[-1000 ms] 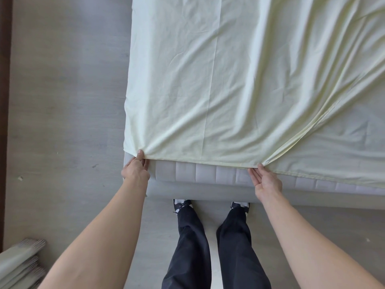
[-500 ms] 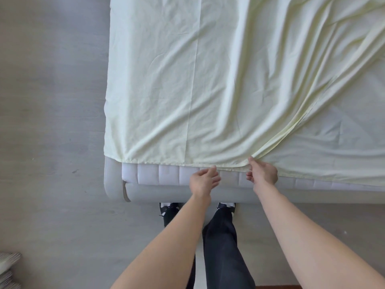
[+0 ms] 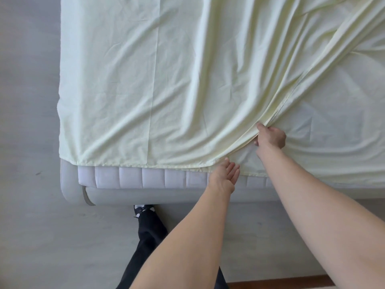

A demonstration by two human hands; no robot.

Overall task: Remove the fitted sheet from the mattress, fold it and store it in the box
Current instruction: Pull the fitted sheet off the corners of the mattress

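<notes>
Head view: right hand grips the wrinkled pale-yellow sheet.

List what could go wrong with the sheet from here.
Only the right hand grips the sheet, at one bunched fold, so a pull may drag it skewed across the mattress. The left hand lies open at the hem, holding nothing. The sheet's far end is out of view; it may still be hooked on.
</notes>
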